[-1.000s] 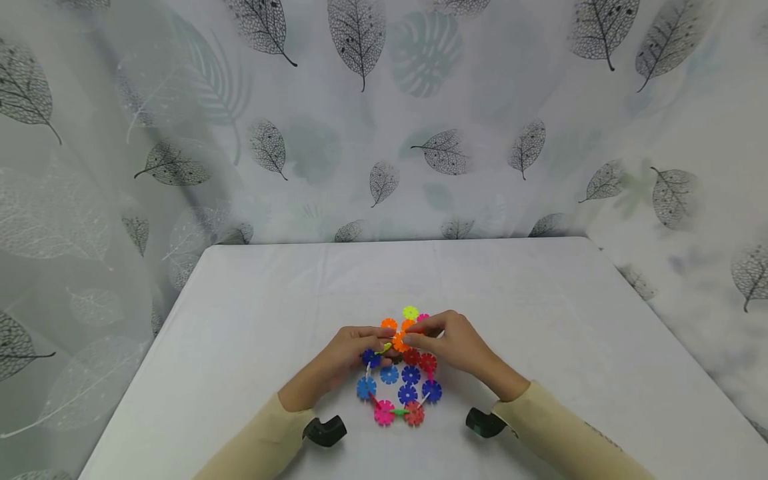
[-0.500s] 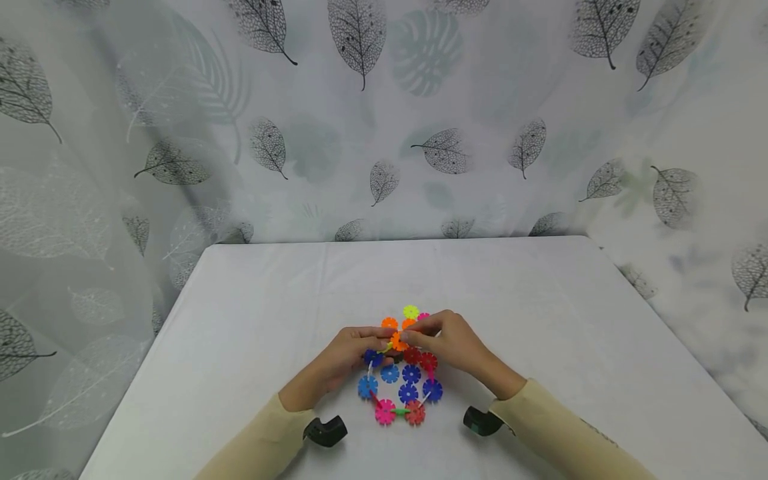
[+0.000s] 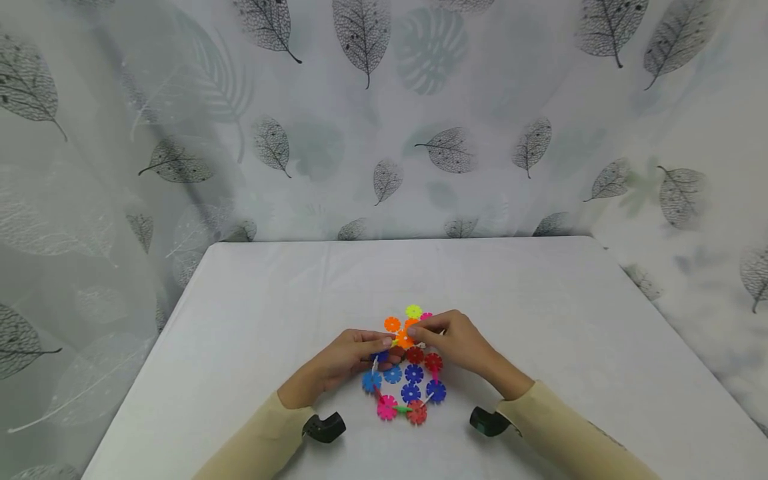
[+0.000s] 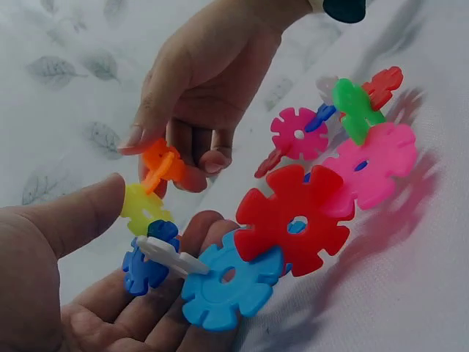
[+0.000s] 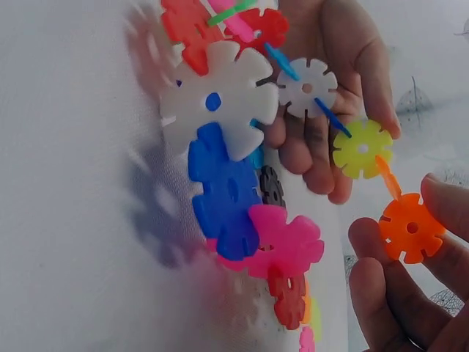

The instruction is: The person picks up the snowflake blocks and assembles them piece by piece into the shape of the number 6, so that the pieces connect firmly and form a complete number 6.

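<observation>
A linked chain of notched plastic flower discs, in several colours, curves between the hands. My right hand (image 3: 457,341) pinches an orange disc (image 5: 412,228) at the chain's end between thumb and fingers. Joined to it is a yellow disc (image 4: 145,210), which my left hand (image 3: 347,357) holds, thumb against its edge. Below the yellow disc, a dark blue disc (image 4: 143,265) and a white disc (image 4: 171,254) lie over the left fingers. A light blue disc (image 4: 233,280) and a red disc (image 4: 272,218) follow. In the head view the hands partly cover the upper chain.
Loose discs lie on the white table (image 3: 288,287): a yellow-green disc (image 3: 413,311) and an orange disc (image 3: 392,324) beyond the hands, several blue discs (image 3: 413,373) inside the loop. A leaf-patterned curtain (image 3: 336,147) hangs behind the table. A dark wrist device (image 3: 325,427) sits below the left wrist.
The left fingers now cover more of the dark blue disc. The pinched orange disc has turned and shifted slightly right. The whole head view has shifted a little.
</observation>
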### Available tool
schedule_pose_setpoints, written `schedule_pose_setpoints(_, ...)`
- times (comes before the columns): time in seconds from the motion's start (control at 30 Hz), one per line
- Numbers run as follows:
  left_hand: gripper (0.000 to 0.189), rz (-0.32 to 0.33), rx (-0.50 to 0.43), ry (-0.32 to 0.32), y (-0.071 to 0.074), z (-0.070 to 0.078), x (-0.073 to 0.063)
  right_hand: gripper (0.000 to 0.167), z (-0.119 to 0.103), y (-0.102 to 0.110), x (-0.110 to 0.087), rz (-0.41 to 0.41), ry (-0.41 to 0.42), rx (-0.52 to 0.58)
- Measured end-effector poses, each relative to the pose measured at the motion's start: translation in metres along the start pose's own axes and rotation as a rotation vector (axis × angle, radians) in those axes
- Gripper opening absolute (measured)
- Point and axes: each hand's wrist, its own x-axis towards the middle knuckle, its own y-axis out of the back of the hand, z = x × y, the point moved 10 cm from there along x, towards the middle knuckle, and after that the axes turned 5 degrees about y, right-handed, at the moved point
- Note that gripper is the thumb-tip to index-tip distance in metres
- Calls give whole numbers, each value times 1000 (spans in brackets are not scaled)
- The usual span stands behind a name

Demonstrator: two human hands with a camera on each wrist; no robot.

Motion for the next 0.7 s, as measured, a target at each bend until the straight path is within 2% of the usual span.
schedule_pose_setpoints(0.1,39,0,-12,0,-1,-1,1,36,1,2,-1,11,-6,-5)
schedule_pose_setpoints(0.33,38,43,-11,22,2,-4,1,35,1,2,-1,24,-4,-35)
schedule_pose_setpoints(0.47,37,40,-28,18,2,-4,1,35,1,3,-1,30,4,-55)
schedule_pose_setpoints(0.7,35,32,-54,-2,1,-4,1,33,-4,2,-3,6,95,-135)
